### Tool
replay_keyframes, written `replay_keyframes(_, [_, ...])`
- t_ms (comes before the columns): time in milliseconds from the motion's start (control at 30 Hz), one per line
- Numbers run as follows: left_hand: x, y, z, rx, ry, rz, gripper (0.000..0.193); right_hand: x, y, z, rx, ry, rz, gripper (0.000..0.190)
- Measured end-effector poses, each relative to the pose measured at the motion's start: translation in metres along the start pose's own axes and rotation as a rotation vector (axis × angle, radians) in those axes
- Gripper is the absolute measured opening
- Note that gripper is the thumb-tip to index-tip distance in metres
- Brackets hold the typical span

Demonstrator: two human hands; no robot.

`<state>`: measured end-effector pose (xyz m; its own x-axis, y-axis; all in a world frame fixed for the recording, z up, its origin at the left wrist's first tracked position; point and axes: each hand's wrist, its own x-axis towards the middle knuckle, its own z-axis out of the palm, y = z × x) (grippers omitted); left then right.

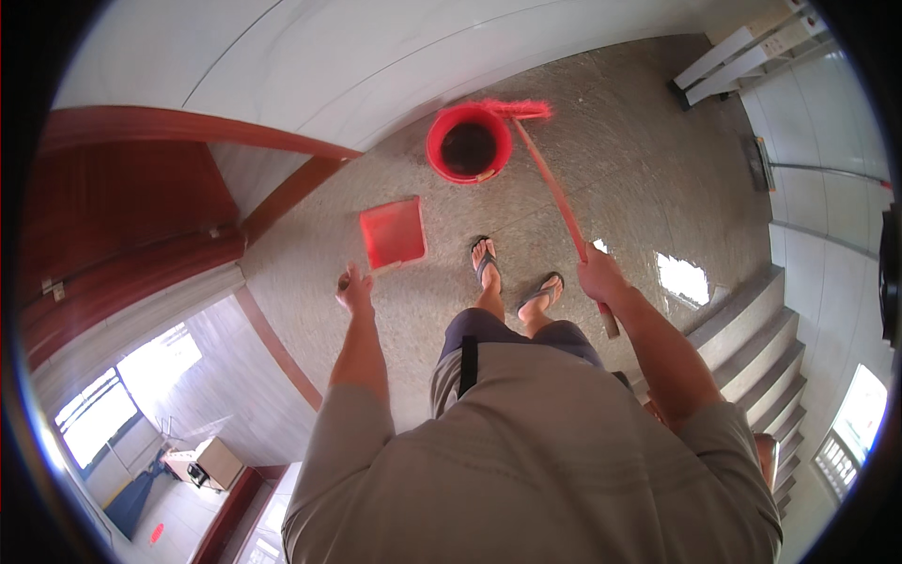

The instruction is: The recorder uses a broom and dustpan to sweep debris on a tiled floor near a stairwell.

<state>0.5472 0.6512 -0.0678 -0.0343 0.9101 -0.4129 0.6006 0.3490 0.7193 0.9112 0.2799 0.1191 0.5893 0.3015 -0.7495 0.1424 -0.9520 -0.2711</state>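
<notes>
My right hand (604,276) is closed around the handle of a broom (557,190), whose red bristles lie beyond and beside a red bucket (435,151) near the wall. The inside of the bucket looks dark. My left hand (354,287) holds the end of the handle of a red dustpan (394,231), to the left of my feet. The pan is just above or on the floor; I cannot tell which.
A staircase (740,338) rises at the right. Farther up stand a white rack (747,53) and a squeegee-like tool (761,163) by the wall. A reddish wooden door (127,204) is at the left. Light reflects off the floor near the steps.
</notes>
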Motion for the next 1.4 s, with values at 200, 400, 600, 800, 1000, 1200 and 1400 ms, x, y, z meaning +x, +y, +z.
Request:
replay_keyframes(200, [-0.011,-0.005,-0.009,0.295,-0.164,0.312,0.039,-0.031,0.027,0.011,0.064,-0.02,-0.006,0.044])
replay_keyframes(400, [-0.007,-0.012,-0.015,0.38,-0.231,0.212,0.039,-0.055,0.034,0.013,0.108,-0.039,0.077,0.046])
replay_keyframes(600, [-0.023,-0.011,-0.014,0.244,-0.285,0.205,0.038,-0.067,0.05,0.022,0.076,-0.043,0.04,0.049])
replay_keyframes(800, [-0.027,-0.016,-0.02,0.168,-0.3,0.239,0.037,-0.055,0.09,0.014,0.192,0.159,-0.182,0.043])
replay_keyframes(1000, [-0.042,-0.011,-0.033,0.11,-0.416,0.319,0.03,0.056,0.078,-0.032,-0.083,0.181,-0.162,0.033])
replay_keyframes(1200, [-0.108,0.039,-0.04,0.132,-0.464,0.225,0.029,0.117,0.117,-0.013,0.112,0.014,0.172,0.042])
replay_keyframes(1400, [-0.168,0.052,-0.06,0.093,-0.404,0.216,0.033,-0.004,0.368,0.031,0.019,0.12,0.186,0.046])
